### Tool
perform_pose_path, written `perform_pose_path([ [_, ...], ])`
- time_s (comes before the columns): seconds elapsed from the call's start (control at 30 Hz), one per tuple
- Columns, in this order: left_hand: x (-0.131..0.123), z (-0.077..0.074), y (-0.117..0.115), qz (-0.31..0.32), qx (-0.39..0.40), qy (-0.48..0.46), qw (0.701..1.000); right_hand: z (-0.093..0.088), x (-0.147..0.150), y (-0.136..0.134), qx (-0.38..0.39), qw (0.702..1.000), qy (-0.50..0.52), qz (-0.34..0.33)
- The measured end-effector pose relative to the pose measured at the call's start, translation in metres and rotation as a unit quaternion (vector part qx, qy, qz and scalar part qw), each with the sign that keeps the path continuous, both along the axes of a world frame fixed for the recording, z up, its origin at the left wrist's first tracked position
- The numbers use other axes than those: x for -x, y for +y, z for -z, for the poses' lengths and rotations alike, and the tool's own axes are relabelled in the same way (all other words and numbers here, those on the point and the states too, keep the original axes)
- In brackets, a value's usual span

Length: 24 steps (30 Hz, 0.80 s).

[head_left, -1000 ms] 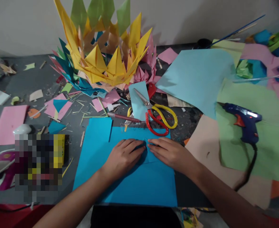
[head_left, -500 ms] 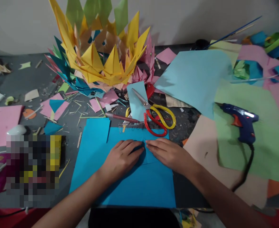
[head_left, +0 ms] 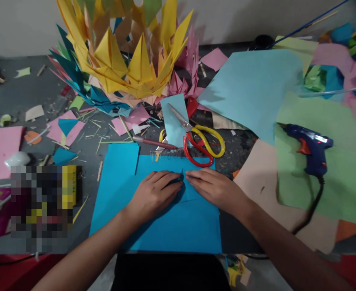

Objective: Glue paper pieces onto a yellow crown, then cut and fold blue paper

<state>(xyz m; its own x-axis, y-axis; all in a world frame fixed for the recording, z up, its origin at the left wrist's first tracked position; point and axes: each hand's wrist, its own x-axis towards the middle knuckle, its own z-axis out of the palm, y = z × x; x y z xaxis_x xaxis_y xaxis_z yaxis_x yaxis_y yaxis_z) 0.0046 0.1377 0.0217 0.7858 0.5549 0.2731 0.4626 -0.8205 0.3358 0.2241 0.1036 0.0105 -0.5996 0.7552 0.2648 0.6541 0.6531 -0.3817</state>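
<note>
A large blue paper sheet [head_left: 165,230] lies on the dark table in front of me. On it, under my fingers, is a smaller blue piece [head_left: 190,195] with a raised edge between my fingertips. My left hand [head_left: 158,190] rests on it with its fingers close together and pressed down. My right hand [head_left: 214,188] lies flat on the right side of the piece, fingers stretched toward the left hand. Just beyond the hands are scissors [head_left: 200,141] with red and yellow handles, a reddish pen [head_left: 155,142] and a clear ruler [head_left: 165,156].
A layered folded-paper piece [head_left: 126,68] stands at the back. At the right, a blue glue gun [head_left: 309,141] with a cable lies on green paper [head_left: 341,161]. Pink sheets [head_left: 3,149] and paper scraps are at the left. Blue cut paper [head_left: 121,161] lies beyond my left hand.
The view has shifted slightly, so the table's things appear higher. My hands stay at the small blue piece in nearly the same pose.
</note>
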Motion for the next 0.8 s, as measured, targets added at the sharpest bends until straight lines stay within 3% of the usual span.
perform_pose_path([
  [0.8,0.0001,-0.0013,0.0011,0.008,-0.013,0.014,1.0,0.0016,0.0024,0.0005,0.009,1.0,-0.021,-0.011],
])
